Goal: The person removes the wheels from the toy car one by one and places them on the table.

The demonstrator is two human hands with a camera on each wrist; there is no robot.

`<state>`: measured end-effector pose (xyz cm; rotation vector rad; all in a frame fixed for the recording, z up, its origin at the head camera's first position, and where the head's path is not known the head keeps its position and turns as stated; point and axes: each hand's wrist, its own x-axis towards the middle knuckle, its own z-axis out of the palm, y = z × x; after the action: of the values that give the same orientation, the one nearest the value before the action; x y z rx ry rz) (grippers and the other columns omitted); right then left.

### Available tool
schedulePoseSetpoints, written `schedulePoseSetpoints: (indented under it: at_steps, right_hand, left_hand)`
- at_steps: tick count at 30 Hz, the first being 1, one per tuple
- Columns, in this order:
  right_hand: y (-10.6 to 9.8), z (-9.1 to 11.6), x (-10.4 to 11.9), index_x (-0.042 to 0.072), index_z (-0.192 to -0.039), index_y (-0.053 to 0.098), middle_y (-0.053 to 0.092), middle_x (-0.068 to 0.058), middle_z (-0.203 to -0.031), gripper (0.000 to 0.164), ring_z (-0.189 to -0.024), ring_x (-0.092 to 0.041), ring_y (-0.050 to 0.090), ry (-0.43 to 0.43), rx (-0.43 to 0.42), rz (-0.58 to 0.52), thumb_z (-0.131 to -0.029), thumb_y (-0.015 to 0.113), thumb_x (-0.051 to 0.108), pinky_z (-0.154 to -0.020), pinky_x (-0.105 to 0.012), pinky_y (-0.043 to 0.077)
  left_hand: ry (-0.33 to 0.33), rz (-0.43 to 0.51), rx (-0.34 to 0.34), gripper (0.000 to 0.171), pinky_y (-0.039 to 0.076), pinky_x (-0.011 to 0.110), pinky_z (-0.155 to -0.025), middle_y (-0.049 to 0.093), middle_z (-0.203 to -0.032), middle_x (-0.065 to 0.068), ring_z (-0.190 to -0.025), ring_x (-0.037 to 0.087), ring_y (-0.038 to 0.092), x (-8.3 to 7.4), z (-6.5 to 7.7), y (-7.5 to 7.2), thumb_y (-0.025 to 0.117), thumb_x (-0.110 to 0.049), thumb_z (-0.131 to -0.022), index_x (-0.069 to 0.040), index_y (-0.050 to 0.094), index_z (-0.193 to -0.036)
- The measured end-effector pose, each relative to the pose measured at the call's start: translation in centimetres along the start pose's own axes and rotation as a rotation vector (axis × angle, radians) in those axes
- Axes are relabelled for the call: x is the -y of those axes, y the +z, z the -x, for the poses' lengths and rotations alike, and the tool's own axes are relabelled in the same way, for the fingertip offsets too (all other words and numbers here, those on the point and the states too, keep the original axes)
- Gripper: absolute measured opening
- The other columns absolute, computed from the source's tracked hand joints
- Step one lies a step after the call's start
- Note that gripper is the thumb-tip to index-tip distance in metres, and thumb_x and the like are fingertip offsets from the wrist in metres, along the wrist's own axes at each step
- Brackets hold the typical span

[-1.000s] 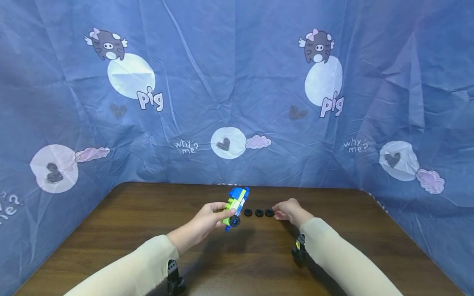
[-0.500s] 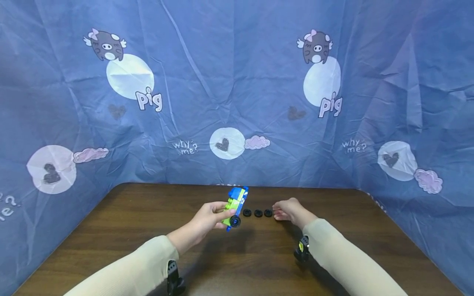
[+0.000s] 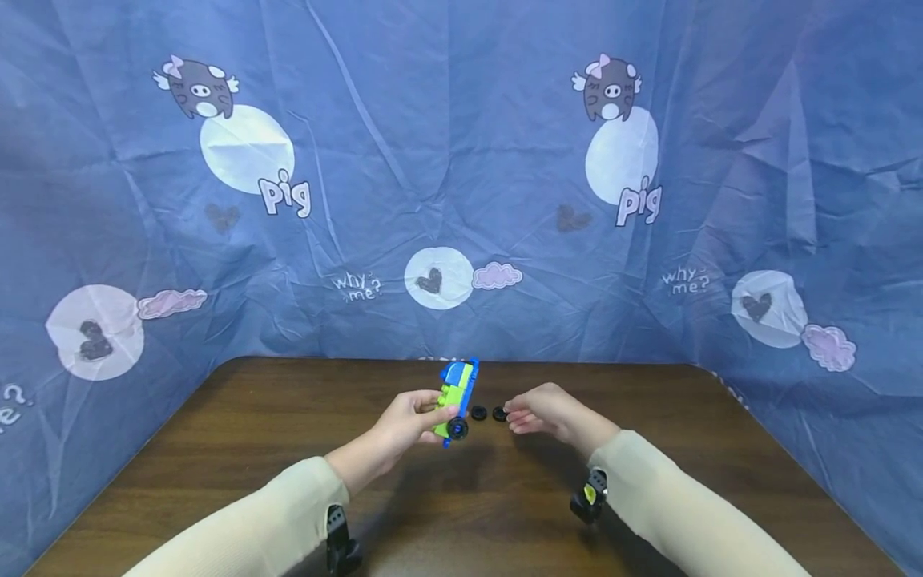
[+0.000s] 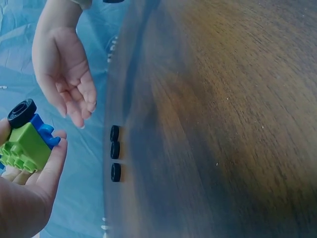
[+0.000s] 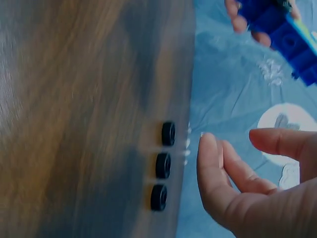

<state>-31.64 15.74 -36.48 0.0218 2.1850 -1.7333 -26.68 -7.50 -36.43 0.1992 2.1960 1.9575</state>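
My left hand (image 3: 392, 433) grips a toy car (image 3: 453, 394) of green and blue building blocks, tilted with its blue end up, above the table. One black wheel (image 3: 457, 429) is on the car's lower end; in the right wrist view the car's blue underside (image 5: 282, 37) shows. Three loose black wheels, near (image 5: 168, 134), middle (image 5: 163, 165) and far (image 5: 159, 197), lie in a row on the table. My right hand (image 3: 551, 413) hovers over the row, thumb and fingers apart, holding nothing. It hides one wheel in the head view.
The brown wooden table (image 3: 252, 449) ends at a blue patterned cloth (image 3: 461, 160) hanging behind and at both sides. Black wrist cameras, left (image 3: 340, 541) and right (image 3: 590, 497), sit under the sleeves.
My right hand has moved left from beside the end wheel to above the row, covering that wheel from the head view. The left hand keeps hold of the car almost unmoved, tilting it slightly.
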Motion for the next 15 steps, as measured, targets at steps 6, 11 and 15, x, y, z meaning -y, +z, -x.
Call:
schedulePoseSetpoints:
  at_steps: [6,11,15]
  right_hand:
    - [1.2,1.4,0.0,-0.02,-0.113,0.058,0.069,-0.008,-0.078,0.032,-0.068,-0.012,0.066,-0.069,0.175,0.008,-0.092,0.057,0.004,-0.071,-0.029,0.058]
    - [2.0,2.3,0.1,-0.02,-0.117,0.055,0.071,-0.009,-0.085,0.034,-0.074,-0.013,0.068,-0.155,0.382,0.011,-0.094,0.056,0.006,-0.078,-0.033,0.058]
    - [2.3,2.8,0.4,-0.016,-0.121,0.053,0.07,-0.011,-0.093,0.035,-0.078,-0.015,0.068,-0.2,0.494,0.067,-0.094,0.058,0.006,-0.081,-0.034,0.058]
  left_hand:
    - [0.023,-0.026,0.011,0.042,0.058,0.036,-0.078,0.067,-0.108,0.017,-0.084,0.014,0.066,0.0,0.0,0.1,0.064,-0.016,-0.094,0.012,0.054,-0.124]
    - [0.034,-0.042,0.029,0.044,0.057,0.037,-0.081,0.067,-0.113,0.02,-0.091,0.017,0.067,-0.1,0.1,0.3,0.064,-0.016,-0.094,0.012,0.053,-0.125]
    - [0.029,-0.059,0.031,0.044,0.057,0.036,-0.08,0.067,-0.114,0.02,-0.093,0.018,0.068,0.1,0.0,0.3,0.065,-0.017,-0.093,0.011,0.053,-0.125]
